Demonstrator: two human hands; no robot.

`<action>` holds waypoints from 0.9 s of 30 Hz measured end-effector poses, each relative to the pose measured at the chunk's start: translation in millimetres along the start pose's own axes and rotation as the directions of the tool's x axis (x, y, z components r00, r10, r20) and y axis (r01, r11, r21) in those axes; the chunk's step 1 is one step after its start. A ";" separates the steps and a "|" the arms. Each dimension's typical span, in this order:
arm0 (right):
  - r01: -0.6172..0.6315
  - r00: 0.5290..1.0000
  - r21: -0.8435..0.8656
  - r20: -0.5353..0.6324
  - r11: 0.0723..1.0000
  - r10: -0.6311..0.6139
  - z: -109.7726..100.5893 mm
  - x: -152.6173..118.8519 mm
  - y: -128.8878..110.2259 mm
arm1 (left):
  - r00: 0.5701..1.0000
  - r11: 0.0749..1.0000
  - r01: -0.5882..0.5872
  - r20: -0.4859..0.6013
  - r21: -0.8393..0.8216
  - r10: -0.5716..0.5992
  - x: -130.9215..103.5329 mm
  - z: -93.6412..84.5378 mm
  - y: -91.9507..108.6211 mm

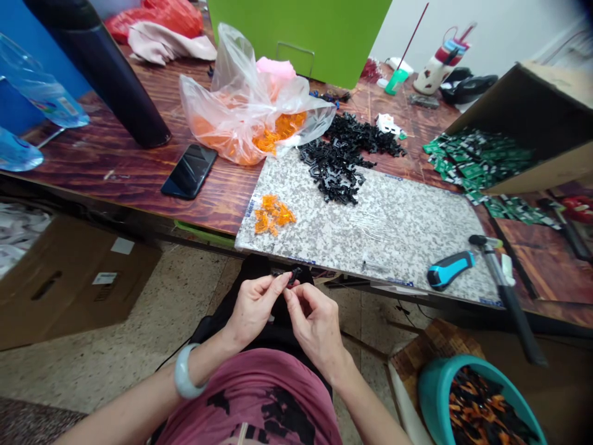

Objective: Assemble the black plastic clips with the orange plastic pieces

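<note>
Above my lap, in front of the table edge, my left hand (pixel 257 304) pinches a small black part (pixel 295 274) between thumb and fingers. Close beside it, my right hand (pixel 315 315) has thumb and fingertips pressed together at the part's lower side; whether it holds a piece of its own is too small to tell. Beyond the hands lies a speckled stone slab (pixel 319 235). A small pile of orange clear parts (pixel 273 214) rests on its left side, and a heap of black parts (pixel 340 164) covers its back edge.
Left of the slab are a phone (pixel 189 171), a dark bottle (pixel 106 74) and a plastic bag (pixel 222 123). A blue-black handle (pixel 450 270) and a hammer (pixel 507 296) lie right. A box of green boards (pixel 532 130) stands behind; a teal bucket (pixel 433 395) sits below.
</note>
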State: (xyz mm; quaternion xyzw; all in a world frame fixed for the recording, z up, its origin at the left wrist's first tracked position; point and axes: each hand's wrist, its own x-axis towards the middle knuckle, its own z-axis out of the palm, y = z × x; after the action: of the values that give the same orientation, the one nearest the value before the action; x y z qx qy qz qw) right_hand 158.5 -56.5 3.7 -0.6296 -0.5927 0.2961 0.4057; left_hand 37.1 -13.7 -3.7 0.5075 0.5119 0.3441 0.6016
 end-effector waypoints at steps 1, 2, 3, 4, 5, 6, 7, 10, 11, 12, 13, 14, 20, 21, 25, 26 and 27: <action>0.004 1.000 0.000 0.004 1.000 -0.004 0.3 0.0 0.2 | 1.000 1.000 -0.002 -0.002 0.002 0.002 -0.1 0.0 -0.5; 0.008 1.000 -0.001 0.008 1.000 -0.008 0.7 0.1 0.4 | 1.000 1.000 -0.004 -0.002 0.005 0.004 -0.1 0.0 -1.0; 0.010 1.000 -0.002 0.012 1.000 -0.010 0.9 0.1 0.6 | 1.000 1.000 -0.004 0.000 0.004 0.004 0.0 0.1 -1.4; 0.010 1.000 -0.003 0.016 1.000 -0.010 1.1 0.2 0.8 | 1.000 1.000 -0.004 0.003 0.003 0.004 0.3 0.2 -1.8; 0.009 1.000 -0.004 0.018 1.000 -0.009 1.0 0.2 0.8 | 1.000 1.000 -0.006 0.005 -0.001 0.006 0.6 0.4 -2.0; 0.007 1.000 -0.005 0.020 1.000 -0.007 0.9 0.3 0.7 | 1.000 1.000 -0.010 0.006 -0.006 0.010 1.0 0.7 -2.1; 0.004 1.000 -0.005 0.021 1.000 -0.004 0.5 0.3 0.4 | 1.000 1.000 -0.015 0.006 -0.012 0.015 1.3 0.9 -2.0; -0.014 1.000 0.005 0.026 1.000 0.014 -1.2 0.3 -1.3 | 1.000 1.000 -0.024 -0.002 -0.016 0.024 1.6 1.2 -0.4; -0.024 0.999 0.014 0.029 1.000 0.024 -1.7 0.3 -1.9 | 1.000 1.000 -0.022 -0.002 -0.011 0.022 1.3 1.1 0.4; -0.037 0.999 0.028 0.033 0.999 0.036 -2.2 0.3 -2.5 | 1.000 1.000 -0.018 -0.002 -0.005 0.018 0.9 0.7 1.1; -0.050 0.998 0.045 0.037 0.998 0.049 -2.5 0.4 -3.0 | 1.000 1.000 -0.015 -0.002 0.002 0.015 0.5 0.3 1.8; -0.063 0.997 0.062 0.041 0.996 0.061 -2.7 0.5 -3.4 | 1.000 1.000 -0.014 -0.002 0.008 0.014 0.1 -0.1 2.4; -0.115 0.991 0.093 0.078 0.989 0.108 -5.4 1.5 -5.2 | 1.000 1.000 -0.008 -0.010 -0.006 0.008 0.7 -2.0 3.3; -0.125 0.989 0.082 0.085 0.989 0.118 -6.6 1.9 -5.3 | 1.000 1.000 -0.010 -0.012 -0.011 0.010 1.1 -2.3 3.3; -0.125 0.988 0.006 0.094 0.992 0.124 -13.3 6.0 -4.3 | 0.999 0.998 -0.051 -0.014 0.022 0.051 1.9 -4.4 2.4; -0.110 0.989 -0.018 0.099 0.994 0.111 -15.2 7.4 -3.8 | 0.998 0.997 -0.066 -0.013 0.036 0.066 1.8 -5.2 1.9; -0.089 0.990 -0.043 0.107 0.995 0.094 -17.1 8.7 -3.1 | 0.997 0.996 -0.077 -0.009 0.051 0.078 1.5 -5.9 1.2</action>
State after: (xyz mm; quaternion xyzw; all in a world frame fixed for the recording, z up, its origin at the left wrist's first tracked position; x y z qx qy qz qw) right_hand 172.6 -50.7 15.9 -0.6468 -0.5899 0.3368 0.3467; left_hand 31.9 -10.5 -2.7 0.5401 0.5037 0.3570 0.5720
